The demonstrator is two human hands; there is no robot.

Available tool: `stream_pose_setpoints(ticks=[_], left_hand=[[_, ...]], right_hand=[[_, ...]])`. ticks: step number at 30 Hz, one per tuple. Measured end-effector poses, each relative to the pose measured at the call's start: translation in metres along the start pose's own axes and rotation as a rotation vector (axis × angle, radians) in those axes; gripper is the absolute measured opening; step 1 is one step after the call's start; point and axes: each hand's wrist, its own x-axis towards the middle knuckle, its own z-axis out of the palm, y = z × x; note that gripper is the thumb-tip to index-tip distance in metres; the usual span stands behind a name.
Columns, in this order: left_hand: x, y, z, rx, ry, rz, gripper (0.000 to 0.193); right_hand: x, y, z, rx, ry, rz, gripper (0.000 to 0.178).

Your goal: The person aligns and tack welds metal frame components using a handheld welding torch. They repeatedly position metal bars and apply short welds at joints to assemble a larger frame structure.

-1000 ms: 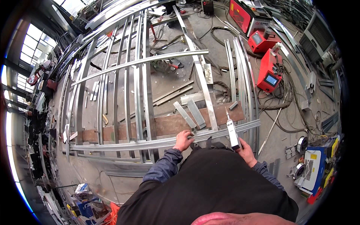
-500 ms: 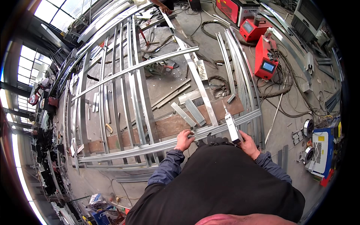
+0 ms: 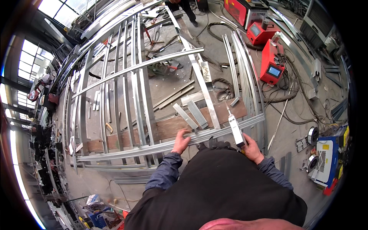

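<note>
My right hand is wrapped round the rear end of a white welding gun. The gun's thin pointed nozzle tilts up and away, above the near metal rail of a large frame. At that same rail is my left hand, fingers loosely bent and apart, with nothing visible in them. Whether its fingertips touch the metal is hard to make out. Beyond the rail, two short flat metal pieces lie at the edge of a brown board. The silvery frame spreads out to the left.
Two red machines with screens stand at the right, with thick dark cables on the floor. Long metal profiles lie nearer. A blue-and-white machine sits at the lower right beside wire spools. Another person is at the far end.
My left hand has shifted left along the near rail and lifted slightly. The welding gun stays in my right hand. At the far end, the other person's leg has come into view.
</note>
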Motion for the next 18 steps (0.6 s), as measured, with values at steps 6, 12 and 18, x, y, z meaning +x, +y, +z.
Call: stream_pose_setpoints(ticks=[6, 12, 18], left_hand=[[0.025, 0.185, 0.004, -0.222, -0.337, 0.323, 0.047], [0.028, 0.298, 0.117, -0.489, -1.281, 0.219, 0.052], [0.007, 0.292, 0.182, -0.471, -1.088, 0.196, 0.038]], right_hand=[[0.025, -0.026, -0.025, 0.434, 0.033, 0.103, 0.066], [0.052, -0.113, -0.031, 0.666, 0.167, -0.127, 0.043], [0.025, -0.114, -0.062, 0.622, 0.14, -0.294, 0.044]])
